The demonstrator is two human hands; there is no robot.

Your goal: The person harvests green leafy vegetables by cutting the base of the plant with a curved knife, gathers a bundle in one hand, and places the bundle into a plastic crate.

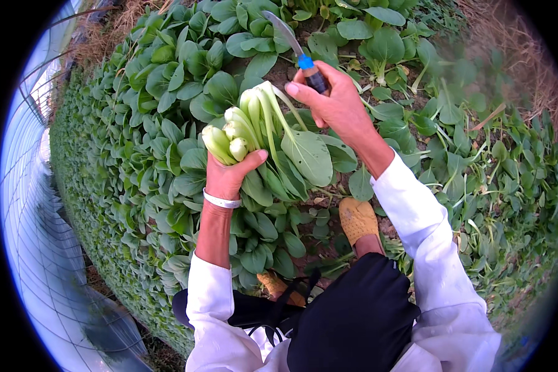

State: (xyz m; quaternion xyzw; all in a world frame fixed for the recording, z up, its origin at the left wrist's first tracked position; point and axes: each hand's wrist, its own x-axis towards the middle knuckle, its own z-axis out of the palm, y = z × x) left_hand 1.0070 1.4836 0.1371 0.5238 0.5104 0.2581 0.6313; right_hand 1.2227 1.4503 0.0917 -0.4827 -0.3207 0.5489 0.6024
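My left hand [232, 172] is wrapped round a bunch of bok choy [252, 124], its pale cut bases pointing up and left. Broad green leaves [307, 155] of the bunch hang down to the right, toward my feet. In my right hand [335, 99] is a harvesting knife [285, 31], held by a dark handle with a blue band. Its curved blade points up and to the left, beyond the bunch and apart from it. The palm side of my left hand is hidden behind the stems.
Dense rows of growing bok choy [136, 142] fill the ground at left and ahead. Loose leaves and stalks [477, 180] litter the soil at right. A translucent plastic greenhouse wall [43, 235] curves along the left. My yellow-brown shoe [358, 218] stands among the plants.
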